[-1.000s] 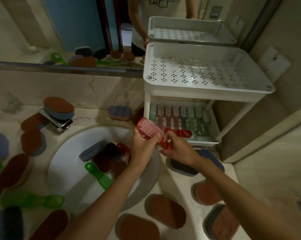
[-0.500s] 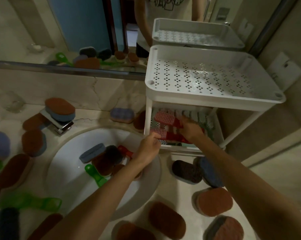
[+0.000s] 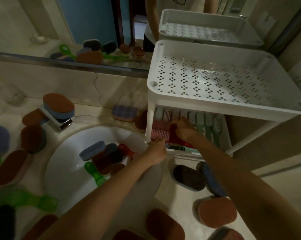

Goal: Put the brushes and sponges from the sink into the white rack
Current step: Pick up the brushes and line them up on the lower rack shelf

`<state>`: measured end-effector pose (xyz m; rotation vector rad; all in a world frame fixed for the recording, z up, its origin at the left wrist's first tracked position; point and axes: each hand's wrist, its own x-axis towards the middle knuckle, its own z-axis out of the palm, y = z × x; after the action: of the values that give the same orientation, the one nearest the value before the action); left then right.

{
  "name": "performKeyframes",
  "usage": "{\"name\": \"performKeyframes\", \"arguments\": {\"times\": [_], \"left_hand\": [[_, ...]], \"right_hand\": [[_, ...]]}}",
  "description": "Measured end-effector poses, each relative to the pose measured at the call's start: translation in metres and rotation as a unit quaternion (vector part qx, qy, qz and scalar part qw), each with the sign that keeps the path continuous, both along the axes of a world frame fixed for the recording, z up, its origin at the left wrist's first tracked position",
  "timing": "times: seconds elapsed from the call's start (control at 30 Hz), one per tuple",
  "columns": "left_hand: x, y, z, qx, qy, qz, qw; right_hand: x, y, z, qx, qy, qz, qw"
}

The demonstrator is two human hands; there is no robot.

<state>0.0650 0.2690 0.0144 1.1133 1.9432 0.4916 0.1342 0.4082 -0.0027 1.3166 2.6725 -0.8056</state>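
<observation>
The white rack (image 3: 215,101) stands right of the sink (image 3: 64,163); its top tier is bare, and its lower tier holds several red and green brushes. My right hand (image 3: 184,130) reaches into the lower tier and grips the handle of a red brush (image 3: 161,124). My left hand (image 3: 156,150) is at the rack's front left corner, its fingers curled on the bristle end of a second red brush (image 3: 159,135). In the sink lie a blue sponge (image 3: 92,150), dark and brown sponges (image 3: 104,163), a green brush (image 3: 94,174) and a red brush (image 3: 127,150).
Many brown and blue sponges lie around the basin on the counter, with one on the tap (image 3: 57,116). A green brush (image 3: 28,200) lies at the front left. Dark and brown sponges (image 3: 189,177) sit in front of the rack. A mirror runs behind.
Both hands carried the red brushes from above the sink into the rack's lower tier. My right hand has gone deeper in, and my left has followed to the front corner.
</observation>
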Motion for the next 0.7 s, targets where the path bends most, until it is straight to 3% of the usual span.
{"name": "performKeyframes", "arguments": {"times": [0.3,0.47,0.6,0.7], "left_hand": [[0.0,-0.008,-0.003,0.04,-0.003,0.027,0.999],[-0.005,-0.035,0.005,0.11,-0.037,0.09,0.989],[-0.018,-0.07,-0.005,0.161,-0.048,0.208,0.964],[-0.036,-0.097,-0.025,0.174,-0.061,0.327,0.927]], "right_hand": [[0.019,-0.017,-0.017,0.033,0.12,-0.012,0.992],[0.025,-0.065,-0.011,0.16,0.264,-0.1,0.946],[0.019,-0.118,-0.014,0.202,0.35,-0.006,0.915],[0.003,-0.151,-0.027,0.173,0.316,0.073,0.93]]}}
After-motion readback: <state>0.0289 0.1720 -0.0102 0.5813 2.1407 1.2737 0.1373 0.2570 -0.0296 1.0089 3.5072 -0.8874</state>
